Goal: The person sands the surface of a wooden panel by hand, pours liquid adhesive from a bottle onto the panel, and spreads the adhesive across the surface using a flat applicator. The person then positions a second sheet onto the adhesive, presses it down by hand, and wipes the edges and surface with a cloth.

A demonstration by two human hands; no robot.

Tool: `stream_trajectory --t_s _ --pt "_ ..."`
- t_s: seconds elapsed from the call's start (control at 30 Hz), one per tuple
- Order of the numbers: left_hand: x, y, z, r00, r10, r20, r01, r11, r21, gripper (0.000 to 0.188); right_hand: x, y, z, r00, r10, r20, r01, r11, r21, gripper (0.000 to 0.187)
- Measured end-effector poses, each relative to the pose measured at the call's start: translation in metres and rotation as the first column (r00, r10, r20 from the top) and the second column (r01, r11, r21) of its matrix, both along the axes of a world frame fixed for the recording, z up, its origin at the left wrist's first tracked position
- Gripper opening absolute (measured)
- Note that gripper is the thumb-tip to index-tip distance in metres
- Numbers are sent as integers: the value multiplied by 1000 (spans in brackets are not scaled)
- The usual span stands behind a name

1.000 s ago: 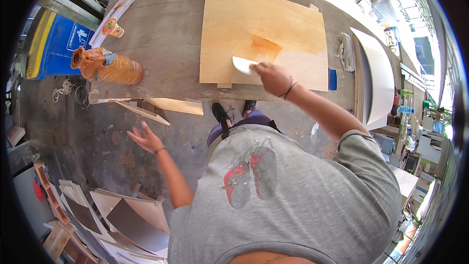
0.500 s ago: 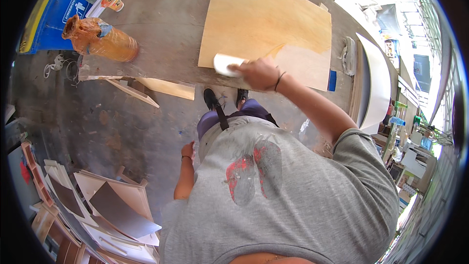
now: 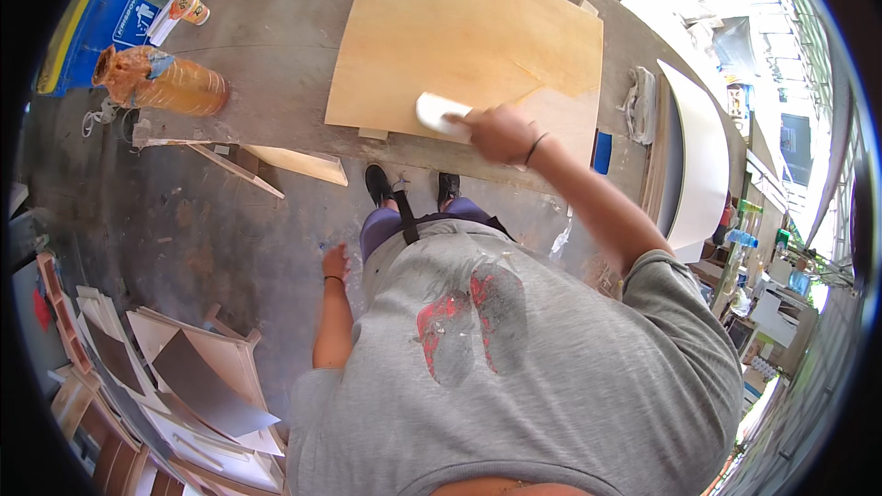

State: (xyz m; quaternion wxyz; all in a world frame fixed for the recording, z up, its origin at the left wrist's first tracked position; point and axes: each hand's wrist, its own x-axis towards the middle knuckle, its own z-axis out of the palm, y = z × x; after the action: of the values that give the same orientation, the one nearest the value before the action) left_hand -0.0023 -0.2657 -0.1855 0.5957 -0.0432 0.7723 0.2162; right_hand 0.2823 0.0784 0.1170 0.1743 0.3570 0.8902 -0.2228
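Observation:
My right hand (image 3: 503,134) is closed on a flat white spreader (image 3: 435,114), its blade over the near edge of a thin plywood panel (image 3: 459,32). A yellowish wet-looking film covers most of the panel, while its near right corner (image 3: 562,119) is paler. My left hand (image 3: 335,263) hangs low beside my body, fingers loosely apart and slightly blurred, with nothing visible in it. On the left of the worktable (image 3: 276,46) stands a clear plastic jug (image 3: 175,83) of amber liquid, smeared brown around its mouth.
An orange cup (image 3: 190,7) stands past the jug. A blue piece (image 3: 602,152) lies by the panel's right corner, with a plastic-wrapped bundle (image 3: 638,106) beyond. White sheets (image 3: 694,161) lean at right. Cut boards (image 3: 193,377) are stacked low left, and a wooden board (image 3: 299,163) sits below the table edge.
My right hand has moved the spreader a little rightward relative to the panel. The whole view has shifted slightly, so the panel and jug appear farther left. My left hand still hangs down.

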Motion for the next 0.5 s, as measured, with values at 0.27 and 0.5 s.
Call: stream_trajectory --t_s 0.27,0.5 --pt "75 -30 13 998 -39 43 39 999 -3 30 71 61 43 984 -172 51 164 978 128 56" --pt "118 -11 30 993 101 -69 -98 994 41 28 109 26 -23 989 143 -36 -135 977 167 53"
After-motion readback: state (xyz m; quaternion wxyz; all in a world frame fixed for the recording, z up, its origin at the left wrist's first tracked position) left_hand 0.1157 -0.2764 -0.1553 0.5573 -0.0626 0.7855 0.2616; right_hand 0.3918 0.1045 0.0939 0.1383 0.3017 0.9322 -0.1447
